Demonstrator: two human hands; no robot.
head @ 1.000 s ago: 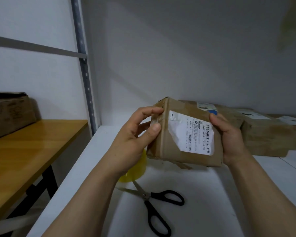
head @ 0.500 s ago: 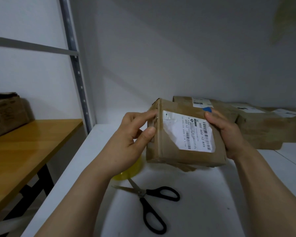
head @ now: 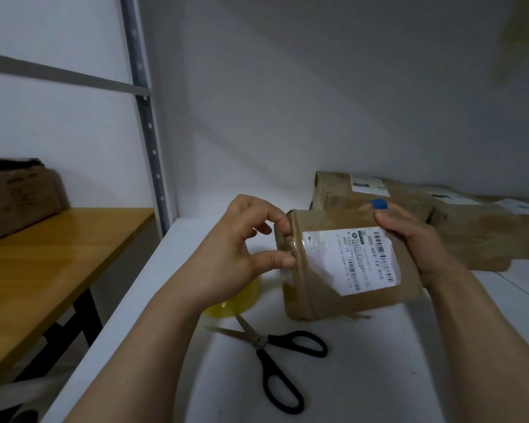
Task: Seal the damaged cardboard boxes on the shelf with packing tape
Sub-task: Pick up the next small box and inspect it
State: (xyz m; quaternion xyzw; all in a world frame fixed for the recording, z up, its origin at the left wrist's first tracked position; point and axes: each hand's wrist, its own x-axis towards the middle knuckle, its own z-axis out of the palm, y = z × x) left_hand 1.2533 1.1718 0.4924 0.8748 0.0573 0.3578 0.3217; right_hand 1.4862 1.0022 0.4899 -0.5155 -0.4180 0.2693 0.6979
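Observation:
A small brown cardboard box (head: 327,303) with a white barcode label is held above the white shelf (head: 364,377). My right hand (head: 416,239) grips its right end, fingers curled over the top edge. My left hand (head: 242,251) is at the box's left end, thumb and fingers pinching at a strip of clear tape on that edge. A yellowish roll of packing tape (head: 239,300) lies on the shelf, partly hidden under my left wrist. Black-handled scissors (head: 275,352) lie open in front of it.
More worn cardboard boxes (head: 471,227) with labels lie along the shelf's back right. A grey perforated shelf upright (head: 147,123) stands at the left. Beyond it is a wooden table (head: 43,264) with a dark box (head: 16,193) on it.
The box has been lowered and tilted a little towards me. My left thumb has slid down the taped left edge. The view has shifted, so the back boxes show more.

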